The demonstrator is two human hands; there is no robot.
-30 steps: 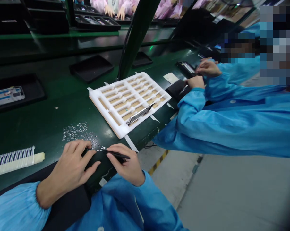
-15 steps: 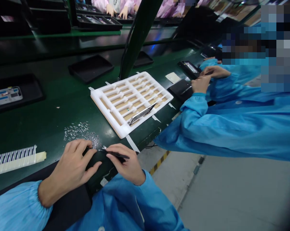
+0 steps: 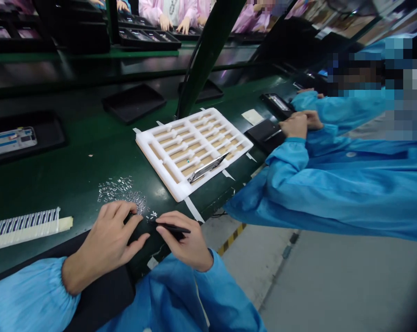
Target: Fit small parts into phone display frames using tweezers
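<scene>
My right hand grips black tweezers, their tips pointing left toward the green tabletop. A few small silvery pieces lie by the tips. My left hand rests at the near side of a scatter of tiny shiny metal parts, thumb and fingers apart. Whether its fingertips touch any part is hidden. Beyond the hands sits a white slotted foam tray, with one thin phone-like frame leaning upright in a near slot.
At left lie a strip of clear-and-white pieces and a black tray holding a phone frame. A green post rises behind the foam tray. To the right, a co-worker's blue sleeve and hands are close by.
The whole view has shifted slightly, so everything appears a little further right and lower. My hands keep nearly the same pose, with the tweezers still held beside the small parts.
</scene>
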